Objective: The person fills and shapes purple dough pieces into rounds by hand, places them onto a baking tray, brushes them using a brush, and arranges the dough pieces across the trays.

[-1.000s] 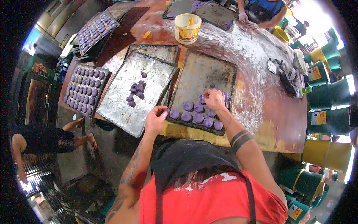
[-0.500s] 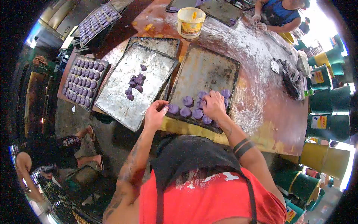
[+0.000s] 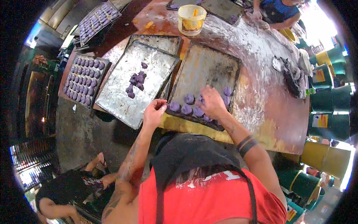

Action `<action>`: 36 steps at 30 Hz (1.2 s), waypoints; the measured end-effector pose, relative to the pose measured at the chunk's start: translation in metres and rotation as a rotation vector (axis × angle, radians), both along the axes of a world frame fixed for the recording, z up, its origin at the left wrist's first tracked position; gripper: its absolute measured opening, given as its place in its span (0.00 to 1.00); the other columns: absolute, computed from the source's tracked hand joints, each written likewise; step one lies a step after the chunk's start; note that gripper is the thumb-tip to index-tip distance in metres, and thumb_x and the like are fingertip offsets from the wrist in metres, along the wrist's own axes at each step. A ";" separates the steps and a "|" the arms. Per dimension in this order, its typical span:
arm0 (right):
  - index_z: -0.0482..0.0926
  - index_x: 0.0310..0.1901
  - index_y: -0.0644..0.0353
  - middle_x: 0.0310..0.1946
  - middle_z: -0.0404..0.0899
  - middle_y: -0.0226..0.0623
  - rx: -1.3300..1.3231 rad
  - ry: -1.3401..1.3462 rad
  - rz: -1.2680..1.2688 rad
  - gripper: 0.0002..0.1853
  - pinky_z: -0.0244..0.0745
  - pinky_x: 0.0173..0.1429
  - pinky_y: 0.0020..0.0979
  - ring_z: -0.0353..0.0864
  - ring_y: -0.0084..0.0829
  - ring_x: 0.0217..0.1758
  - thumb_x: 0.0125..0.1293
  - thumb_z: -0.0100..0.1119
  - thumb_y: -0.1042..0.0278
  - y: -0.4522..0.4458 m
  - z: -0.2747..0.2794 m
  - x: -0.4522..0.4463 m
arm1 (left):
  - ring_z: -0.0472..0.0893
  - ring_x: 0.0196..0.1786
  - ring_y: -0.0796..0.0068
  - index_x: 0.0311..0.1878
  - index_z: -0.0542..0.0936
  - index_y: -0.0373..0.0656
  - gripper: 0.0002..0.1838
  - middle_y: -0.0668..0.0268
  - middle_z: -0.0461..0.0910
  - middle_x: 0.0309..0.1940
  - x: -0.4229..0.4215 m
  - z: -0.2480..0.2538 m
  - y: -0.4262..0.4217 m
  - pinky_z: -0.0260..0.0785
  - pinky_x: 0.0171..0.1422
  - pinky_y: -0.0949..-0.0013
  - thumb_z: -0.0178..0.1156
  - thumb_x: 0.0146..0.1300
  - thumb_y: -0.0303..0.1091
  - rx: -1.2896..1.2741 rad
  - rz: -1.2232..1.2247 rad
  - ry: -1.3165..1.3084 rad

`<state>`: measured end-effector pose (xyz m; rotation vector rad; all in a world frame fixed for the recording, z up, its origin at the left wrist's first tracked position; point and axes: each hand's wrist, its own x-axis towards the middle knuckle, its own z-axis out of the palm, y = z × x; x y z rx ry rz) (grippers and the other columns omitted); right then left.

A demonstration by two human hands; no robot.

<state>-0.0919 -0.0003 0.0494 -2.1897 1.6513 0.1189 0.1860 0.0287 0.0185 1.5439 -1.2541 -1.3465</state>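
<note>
Across the red-brown table (image 3: 272,127), white flour (image 3: 248,56) coats much of the right half of the surface. Your dark tray (image 3: 209,61) lies toward the near edge, with purple dough pieces (image 3: 189,99) set along its near edge and up its right side. Your right hand (image 3: 213,102) is over these pieces, fingers bent downward; whether they grip one cannot be told. Your left hand (image 3: 154,114) is at the tray's near left corner, thumb and fingers narrow; whether anything is held between them cannot be told.

Against the left edge of your tray, clearance is slight: a silvery tray (image 3: 123,99), with a loose dough cluster (image 3: 136,80), stands just beside it, its near corner projecting past the table edge. A filled tray (image 3: 84,82) occupies the near left corner of the surface. A white bucket (image 3: 191,22) stands beyond your tray's far edge. To your right, floured surface extends to a black plastic bag (image 3: 294,76) near the right edge, outside which green buckets (image 3: 330,99) are stacked. A co-worker (image 3: 278,13) is at the far right corner.
</note>
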 end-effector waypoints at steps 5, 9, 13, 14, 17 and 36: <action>0.58 0.70 0.72 0.75 0.54 0.52 -0.016 0.064 0.086 0.41 0.42 0.81 0.45 0.50 0.47 0.79 0.68 0.52 0.44 0.013 0.001 -0.002 | 0.78 0.40 0.80 0.47 0.81 0.37 0.09 0.68 0.82 0.37 0.007 -0.005 -0.004 0.70 0.50 0.73 0.61 0.64 0.24 -0.010 -0.042 0.018; 0.58 0.71 0.71 0.75 0.54 0.51 -0.121 0.024 0.213 0.42 0.42 0.81 0.44 0.49 0.46 0.80 0.68 0.53 0.43 0.077 -0.027 -0.003 | 0.78 0.40 0.81 0.46 0.81 0.37 0.08 0.69 0.81 0.37 0.014 0.001 -0.006 0.70 0.48 0.73 0.61 0.64 0.23 0.002 -0.029 0.032; 0.59 0.70 0.70 0.74 0.57 0.52 -0.103 -0.031 0.119 0.41 0.43 0.81 0.44 0.50 0.45 0.80 0.67 0.54 0.44 0.073 -0.010 0.019 | 0.78 0.40 0.81 0.46 0.80 0.37 0.08 0.69 0.82 0.37 0.020 -0.004 -0.011 0.70 0.48 0.74 0.60 0.65 0.23 0.010 -0.048 0.065; 0.59 0.71 0.70 0.74 0.57 0.52 -0.126 -0.070 0.058 0.41 0.43 0.81 0.44 0.50 0.45 0.80 0.67 0.54 0.44 0.071 -0.003 0.030 | 0.78 0.40 0.81 0.46 0.80 0.37 0.08 0.69 0.82 0.37 0.022 0.000 -0.012 0.70 0.48 0.74 0.60 0.65 0.23 0.011 -0.068 0.067; 0.62 0.68 0.71 0.72 0.60 0.53 -0.148 -0.122 0.210 0.38 0.45 0.80 0.45 0.54 0.48 0.78 0.67 0.54 0.48 0.080 -0.032 0.047 | 0.78 0.40 0.81 0.47 0.80 0.37 0.08 0.69 0.82 0.37 0.030 0.006 -0.020 0.70 0.48 0.74 0.60 0.65 0.23 -0.014 -0.153 0.052; 0.60 0.70 0.72 0.72 0.59 0.55 -0.308 -0.038 -0.364 0.40 0.43 0.80 0.48 0.54 0.49 0.77 0.68 0.55 0.46 0.074 -0.018 0.088 | 0.79 0.42 0.80 0.49 0.80 0.37 0.09 0.67 0.82 0.40 0.110 0.027 -0.033 0.71 0.52 0.74 0.60 0.65 0.23 0.058 -0.189 -0.025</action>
